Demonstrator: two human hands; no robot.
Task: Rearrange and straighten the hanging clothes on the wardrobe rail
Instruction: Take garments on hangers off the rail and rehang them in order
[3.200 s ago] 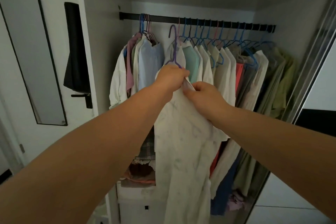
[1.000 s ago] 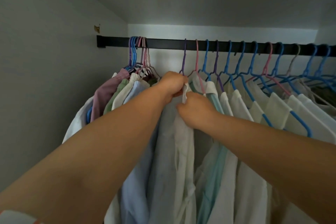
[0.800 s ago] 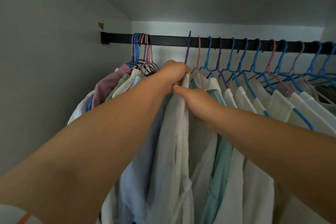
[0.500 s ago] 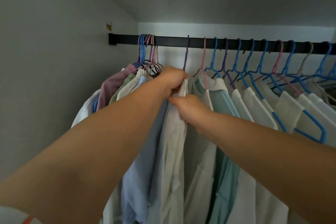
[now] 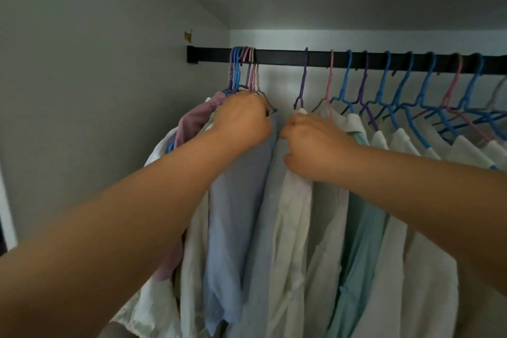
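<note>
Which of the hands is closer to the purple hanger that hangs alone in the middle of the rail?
The right hand. It sits directly below the purple hanger, at the white shirt's collar. The left hand is off to its left, at the bunched hangers.

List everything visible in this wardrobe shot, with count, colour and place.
rail: one, black, across the top of the wardrobe.
bunched hangers: several, blue, purple and pink, packed at the rail's left end.
spaced hangers: about ten, mostly blue, some pink and purple, along the rail to the right.
blue shirt: one, pale blue, below the left hand.
white shirt: one, cream, below the right hand.
mint shirt: one, right of centre.
pink garment: one, far left.
left hand: at the bunched hangers' shoulders.
right hand: gripping the white shirt's collar.
</note>
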